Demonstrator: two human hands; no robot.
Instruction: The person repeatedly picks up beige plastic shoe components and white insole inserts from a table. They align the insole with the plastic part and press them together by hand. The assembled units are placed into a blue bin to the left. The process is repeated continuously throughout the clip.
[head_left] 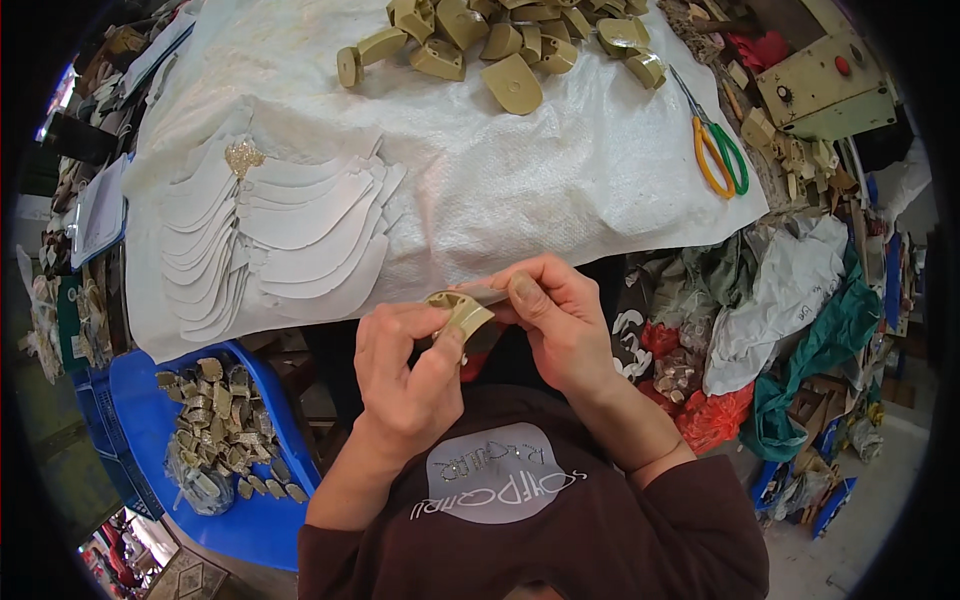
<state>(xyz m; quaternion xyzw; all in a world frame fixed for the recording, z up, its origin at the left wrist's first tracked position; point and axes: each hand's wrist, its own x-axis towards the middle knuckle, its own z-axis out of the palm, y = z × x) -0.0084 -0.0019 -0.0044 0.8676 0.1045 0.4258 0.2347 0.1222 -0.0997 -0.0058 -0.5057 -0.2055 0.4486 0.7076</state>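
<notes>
My left hand (pixel 405 370) is closed round a gold shoe heel (pixel 470 316), just off the near edge of the table. Beside it my right hand (pixel 560 325) pinches a thin, pale piece of sheet material (pixel 484 294) between thumb and fingers; it lies against or right behind the heel, and my fingers cover much of it. Fanned stacks of white curved pieces (pixel 325 225) lie on the sheet to the left, with a small glittery gold piece (pixel 243 157) on top. At the far side is a pile of similar gold heels (pixel 513 82).
White woven sheeting (pixel 570 190) covers the table. Scissors (pixel 722 160) with orange and green handles lie at its right edge. A blue tub (pixel 270 390) at lower left holds several glittery heels (pixel 225 415). Plastic bags (pixel 775 310) crowd the right, below a control box (pixel 828 88).
</notes>
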